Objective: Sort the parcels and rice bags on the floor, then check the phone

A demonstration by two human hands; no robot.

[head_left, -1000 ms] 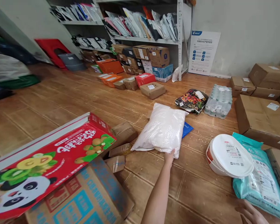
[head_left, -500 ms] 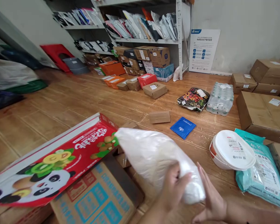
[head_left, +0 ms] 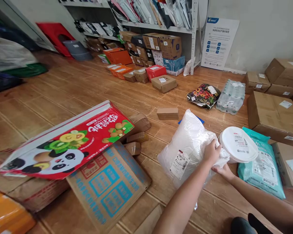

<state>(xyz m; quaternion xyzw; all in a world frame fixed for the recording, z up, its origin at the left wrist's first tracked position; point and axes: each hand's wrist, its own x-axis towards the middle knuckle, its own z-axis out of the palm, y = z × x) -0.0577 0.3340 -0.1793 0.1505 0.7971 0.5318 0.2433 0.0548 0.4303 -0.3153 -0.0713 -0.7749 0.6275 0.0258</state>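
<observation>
A puffy white plastic parcel bag (head_left: 188,143) with a printed shipping label is held over the floor in front of me. My left hand (head_left: 212,152) is closed on a bunched fold near its right end. Beneath that end, my right hand (head_left: 223,171) grips the lower edge, its fingers partly hidden by the plastic. Just right of the hands stands a white lidded tub (head_left: 238,144), beside a teal bag (head_left: 262,167). The parcel covers most of a blue packet (head_left: 200,120).
At the left, a red kiwi-fruit carton (head_left: 73,139) lies aslant over a brown box with blue print (head_left: 109,185). Small brown boxes lie around. Wrapped bottles (head_left: 230,97) and a large carton (head_left: 273,117) are at the right. Shelves of parcels (head_left: 158,27) line the back.
The white parcel has turned and shifted right, so its label now shows and it covers the blue packet. My right hand went from flat against it to gripping its edge. The view has shifted.
</observation>
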